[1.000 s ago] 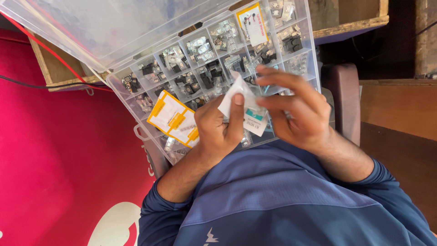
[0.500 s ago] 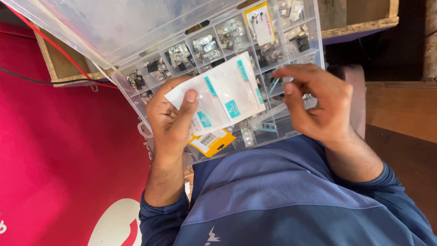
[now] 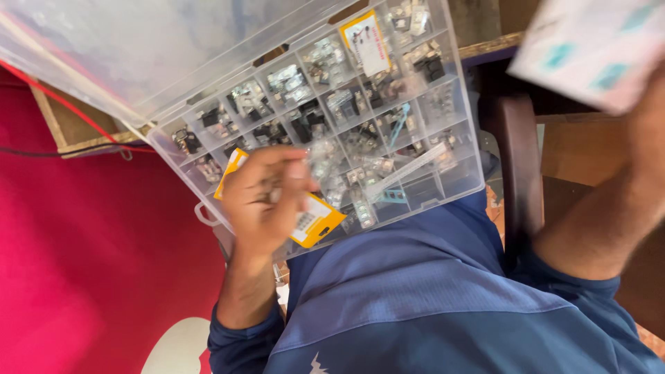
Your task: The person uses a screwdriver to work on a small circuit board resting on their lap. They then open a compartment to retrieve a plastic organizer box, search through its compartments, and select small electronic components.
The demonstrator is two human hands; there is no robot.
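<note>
A: What lies around the hands?

B: A clear compartment organizer box (image 3: 415, 104) rests on the person's lap, lid open, over a red cloth (image 3: 90, 263). A dark wooden chair back (image 3: 516, 159) stands just right of it.

A: And the packets?

B: A yellow-edged packet (image 3: 320, 220) lies under the left hand (image 3: 267, 197), whose fingers curl over it, blurred; I cannot tell whether they grip it. Another yellow-framed label (image 3: 366, 43) sits in a far compartment. The right hand (image 3: 651, 118) pinches a white sheet with teal patches (image 3: 589, 48), raised at upper right.
</note>
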